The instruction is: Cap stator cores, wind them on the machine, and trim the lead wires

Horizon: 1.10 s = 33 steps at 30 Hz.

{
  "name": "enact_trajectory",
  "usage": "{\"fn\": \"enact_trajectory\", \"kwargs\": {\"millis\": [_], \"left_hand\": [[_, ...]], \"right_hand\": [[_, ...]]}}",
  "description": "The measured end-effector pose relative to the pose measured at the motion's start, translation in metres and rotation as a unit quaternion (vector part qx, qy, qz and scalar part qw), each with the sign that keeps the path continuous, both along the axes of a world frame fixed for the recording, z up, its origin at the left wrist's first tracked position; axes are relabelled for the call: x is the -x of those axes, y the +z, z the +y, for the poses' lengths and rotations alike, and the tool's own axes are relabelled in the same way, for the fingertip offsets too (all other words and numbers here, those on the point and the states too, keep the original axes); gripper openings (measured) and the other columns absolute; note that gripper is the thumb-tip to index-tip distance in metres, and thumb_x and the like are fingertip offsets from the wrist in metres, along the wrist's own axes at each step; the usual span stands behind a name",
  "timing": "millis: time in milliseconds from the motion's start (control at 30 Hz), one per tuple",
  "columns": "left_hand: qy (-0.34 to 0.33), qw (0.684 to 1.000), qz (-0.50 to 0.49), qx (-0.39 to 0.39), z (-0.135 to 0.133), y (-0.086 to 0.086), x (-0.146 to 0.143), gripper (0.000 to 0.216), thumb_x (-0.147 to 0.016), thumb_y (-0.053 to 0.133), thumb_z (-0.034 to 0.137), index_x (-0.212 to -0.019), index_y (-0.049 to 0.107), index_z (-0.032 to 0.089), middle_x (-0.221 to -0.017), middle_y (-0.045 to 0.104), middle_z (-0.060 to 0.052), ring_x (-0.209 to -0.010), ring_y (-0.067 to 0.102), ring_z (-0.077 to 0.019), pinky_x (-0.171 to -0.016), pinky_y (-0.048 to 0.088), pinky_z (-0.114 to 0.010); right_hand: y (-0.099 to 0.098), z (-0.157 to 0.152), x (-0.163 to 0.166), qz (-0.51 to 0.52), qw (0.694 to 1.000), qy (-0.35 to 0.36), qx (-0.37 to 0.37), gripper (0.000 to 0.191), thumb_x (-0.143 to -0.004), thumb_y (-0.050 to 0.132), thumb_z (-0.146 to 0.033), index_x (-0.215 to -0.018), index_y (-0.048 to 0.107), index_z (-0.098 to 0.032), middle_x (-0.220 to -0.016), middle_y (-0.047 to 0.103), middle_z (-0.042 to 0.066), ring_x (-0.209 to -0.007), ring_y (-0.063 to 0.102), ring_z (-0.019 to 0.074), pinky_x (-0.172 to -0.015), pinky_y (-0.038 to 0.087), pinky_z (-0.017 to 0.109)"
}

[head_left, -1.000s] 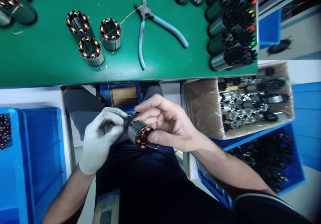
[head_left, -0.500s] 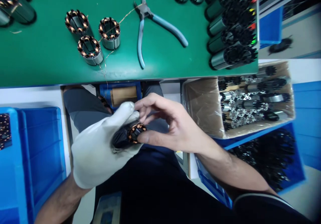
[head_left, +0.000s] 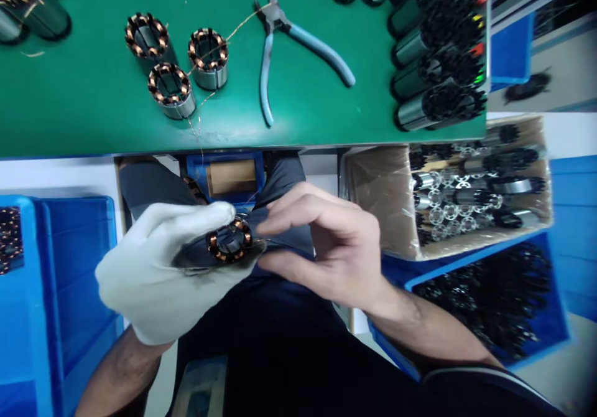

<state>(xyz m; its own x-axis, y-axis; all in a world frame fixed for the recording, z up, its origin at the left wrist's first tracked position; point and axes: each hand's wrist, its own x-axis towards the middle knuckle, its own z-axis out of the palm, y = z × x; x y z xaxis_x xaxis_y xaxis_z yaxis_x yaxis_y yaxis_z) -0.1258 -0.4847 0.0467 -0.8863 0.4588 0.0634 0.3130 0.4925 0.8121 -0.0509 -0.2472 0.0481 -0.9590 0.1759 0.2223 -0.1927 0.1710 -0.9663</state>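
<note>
My left hand (head_left: 161, 267), in a white glove, is wrapped round a dark stator with copper windings (head_left: 228, 243), its wound end facing up at me. My bare right hand (head_left: 333, 249) sits just to the right of it, thumb and forefinger pinched close at the stator's edge on a thin wire I can barely make out. Both hands hover over my lap, below the green bench (head_left: 93, 112).
On the bench stand three wound stators (head_left: 175, 84) with loose copper wire, blue-handled cutters (head_left: 289, 37) and rows of dark stators (head_left: 433, 50) at the right. A cardboard box of parts (head_left: 466, 187) and blue bins (head_left: 69, 292) flank my legs.
The stator has passed from my right hand into my gloved left hand and turned its wound end upward. My right hand has shifted slightly right and pinched at its edge.
</note>
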Motion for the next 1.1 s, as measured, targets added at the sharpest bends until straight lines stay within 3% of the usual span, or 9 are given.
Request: {"fn": "enact_trajectory", "kwargs": {"millis": [100, 267, 400, 467, 567, 633, 733, 967, 1100], "left_hand": [[0.021, 0.996, 0.089, 0.015, 0.013, 0.004, -0.001, 0.049, -0.087, 0.103, 0.055, -0.127, 0.084, 0.036, -0.118, 0.082, -0.001, -0.101, 0.079, -0.0243, -0.088, 0.061, -0.040], [-0.038, 0.992, 0.066, -0.103, 0.031, 0.001, -0.003, 0.054, -0.087, 0.102, 0.042, -0.127, 0.067, 0.030, -0.123, 0.072, -0.004, -0.113, 0.075, -0.0256, -0.100, 0.063, -0.043], [-0.011, 0.988, 0.099, -0.121, 0.040, 0.000, -0.006, 0.050, -0.087, 0.091, 0.024, -0.124, 0.058, 0.030, -0.121, 0.063, -0.006, -0.113, 0.068, -0.0265, -0.100, 0.059, -0.046], [0.005, 0.986, 0.134, -0.098, 0.041, 0.002, -0.005, 0.048, -0.085, 0.091, 0.021, -0.120, 0.059, 0.030, -0.116, 0.064, -0.005, -0.112, 0.068, -0.0273, -0.099, 0.058, -0.046], [-0.026, 0.983, 0.177, -0.049, 0.040, 0.004, -0.001, 0.032, -0.091, 0.088, 0.027, -0.110, 0.063, 0.032, -0.101, 0.065, -0.001, -0.099, 0.069, -0.0245, -0.088, 0.057, -0.046], [-0.044, 0.978, 0.204, -0.011, 0.039, 0.002, 0.001, 0.024, -0.096, 0.084, 0.031, -0.110, 0.064, 0.032, -0.100, 0.066, 0.000, -0.092, 0.069, -0.0221, -0.084, 0.055, -0.046], [-0.052, 0.970, 0.239, 0.012, 0.039, -0.005, 0.002, 0.034, -0.093, 0.085, 0.035, -0.116, 0.061, 0.031, -0.107, 0.072, -0.003, -0.093, 0.072, -0.0232, -0.084, 0.057, -0.047], [-0.061, 0.967, 0.244, 0.035, 0.038, -0.009, -0.007, 0.030, -0.094, 0.078, 0.027, -0.119, 0.064, 0.034, -0.113, 0.072, -0.004, -0.098, 0.072, -0.0249, -0.087, 0.060, -0.048], [-0.059, 0.988, 0.140, -0.003, 0.042, 0.002, -0.002, 0.027, -0.090, 0.081, 0.025, -0.114, 0.072, 0.034, -0.116, 0.072, -0.004, -0.102, 0.076, -0.0241, -0.082, 0.062, -0.042]], "right_hand": [[0.001, 0.002, 0.001, 0.001, 1.000, 0.005, -0.028, 0.008, -0.099, 0.096, -0.029, -0.096, 0.088, -0.027, -0.087, 0.084, 0.003, -0.081, 0.076, 0.0218, -0.089, 0.069, 0.042], [0.002, 0.007, -0.002, 0.028, 0.999, -0.014, -0.018, 0.011, -0.097, 0.098, -0.030, -0.101, 0.088, -0.030, -0.089, 0.081, 0.003, -0.083, 0.073, 0.0231, -0.094, 0.069, 0.045], [-0.005, -0.011, -0.007, -0.053, 0.982, -0.111, 0.142, 0.022, -0.107, 0.087, -0.051, -0.103, 0.083, -0.030, -0.095, 0.079, 0.004, -0.086, 0.075, 0.0209, -0.096, 0.072, 0.043], [-0.011, -0.023, -0.010, -0.102, 0.962, -0.091, 0.237, 0.034, -0.104, 0.088, -0.059, -0.119, 0.083, -0.030, -0.102, 0.082, 0.004, -0.084, 0.076, 0.0179, -0.090, 0.072, 0.037], [-0.018, -0.038, -0.012, -0.144, 0.941, -0.020, 0.304, 0.051, -0.094, 0.100, -0.051, -0.137, 0.084, -0.029, -0.104, 0.085, 0.002, -0.083, 0.076, 0.0158, -0.079, 0.070, 0.030], [-0.021, -0.045, -0.012, -0.150, 0.933, -0.025, 0.327, 0.037, -0.095, 0.100, -0.040, -0.129, 0.089, -0.030, -0.096, 0.083, 0.000, -0.080, 0.075, 0.0145, -0.075, 0.067, 0.028], [-0.024, -0.049, -0.010, -0.151, 0.924, -0.057, 0.347, 0.022, -0.093, 0.101, -0.034, -0.114, 0.093, -0.032, -0.100, 0.087, 0.001, -0.088, 0.079, 0.0160, -0.079, 0.067, 0.029], [-0.016, -0.028, -0.006, -0.151, 0.951, -0.027, 0.268, 0.011, -0.098, 0.097, -0.033, -0.098, 0.089, -0.026, -0.095, 0.082, 0.001, -0.085, 0.075, 0.0154, -0.076, 0.065, 0.027], [-0.007, 0.002, 0.005, -0.083, 0.994, 0.033, 0.070, 0.006, -0.101, 0.093, -0.025, -0.101, 0.087, -0.026, -0.112, 0.078, 0.006, -0.107, 0.077, 0.0196, -0.098, 0.068, 0.035]]}}
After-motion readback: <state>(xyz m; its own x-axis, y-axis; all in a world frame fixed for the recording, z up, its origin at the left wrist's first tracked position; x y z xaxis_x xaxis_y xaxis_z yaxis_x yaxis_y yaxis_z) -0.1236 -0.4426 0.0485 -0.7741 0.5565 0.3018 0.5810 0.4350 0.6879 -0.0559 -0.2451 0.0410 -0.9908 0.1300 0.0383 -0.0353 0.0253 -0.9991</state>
